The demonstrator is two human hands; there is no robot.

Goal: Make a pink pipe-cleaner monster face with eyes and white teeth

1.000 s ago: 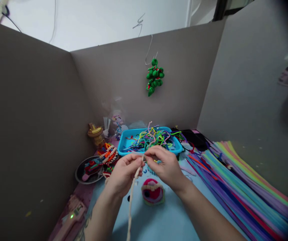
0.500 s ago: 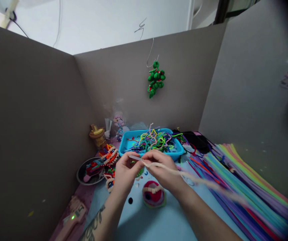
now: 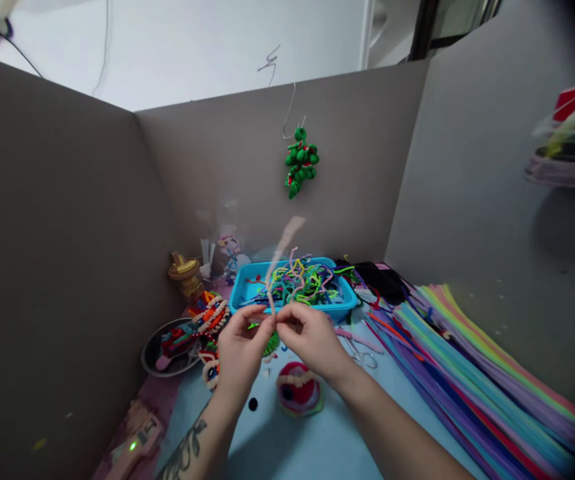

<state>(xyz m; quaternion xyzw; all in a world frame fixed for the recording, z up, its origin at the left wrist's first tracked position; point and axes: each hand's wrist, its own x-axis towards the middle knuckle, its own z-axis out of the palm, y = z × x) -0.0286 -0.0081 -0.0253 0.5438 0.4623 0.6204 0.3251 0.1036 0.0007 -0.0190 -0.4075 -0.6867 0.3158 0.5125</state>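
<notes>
My left hand (image 3: 247, 339) and my right hand (image 3: 307, 337) meet above the table, fingertips pinched close together. Between them rises a pale cream-pink pipe cleaner (image 3: 271, 270), its upper end blurred by motion. Its lower end is hidden in the fingers. Beneath my hands sits a round red and purple fuzzy piece (image 3: 300, 390) with a cream strip across it. A small black disc (image 3: 253, 404) lies to its left. Partly behind my left hand shows a green fuzzy piece (image 3: 271, 343).
A blue tray (image 3: 352, 300) of tangled pipe cleaners stands behind my hands. Bundled pipe cleaners (image 3: 467, 373) lie right, near scissors (image 3: 367, 360). At left are a metal bowl (image 3: 150, 363) and a pink glue gun (image 3: 140, 440) with a green light. A green ornament (image 3: 301, 163) hangs ahead.
The pipe cleaner trailed right over my right forearm; now it points upward from my fingertips. A pale flat end that stuck out to the left no longer shows. The view has shifted slightly right.
</notes>
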